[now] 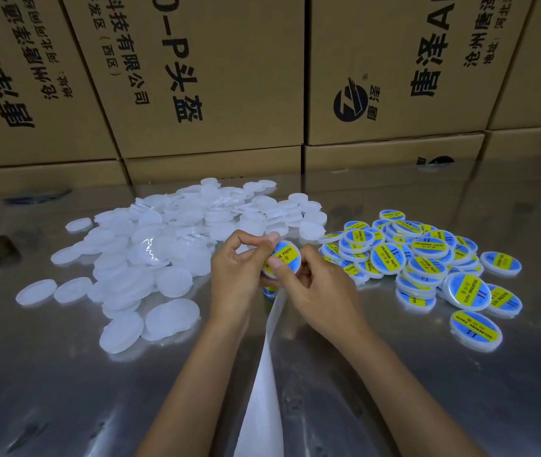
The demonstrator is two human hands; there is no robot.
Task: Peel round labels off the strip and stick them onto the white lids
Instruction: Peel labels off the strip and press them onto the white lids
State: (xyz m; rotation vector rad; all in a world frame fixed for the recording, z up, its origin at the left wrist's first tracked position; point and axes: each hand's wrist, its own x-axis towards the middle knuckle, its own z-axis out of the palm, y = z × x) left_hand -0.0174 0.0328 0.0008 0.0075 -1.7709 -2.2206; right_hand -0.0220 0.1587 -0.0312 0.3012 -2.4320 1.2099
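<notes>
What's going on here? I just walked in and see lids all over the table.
A person is sticking labels on lids. Both hands, left and right, hold one lid and press a blue and yellow label onto it. The white strip hangs down between the arms. Bare lids are heaped on the left, labelled lids on the right, with boxes stacked behind.

Blue-and-yellow labels (pixel 427 258) cover finished lids; plain white lids (pixel 163 245) lie before brown cartons (pixel 196 77).
</notes>
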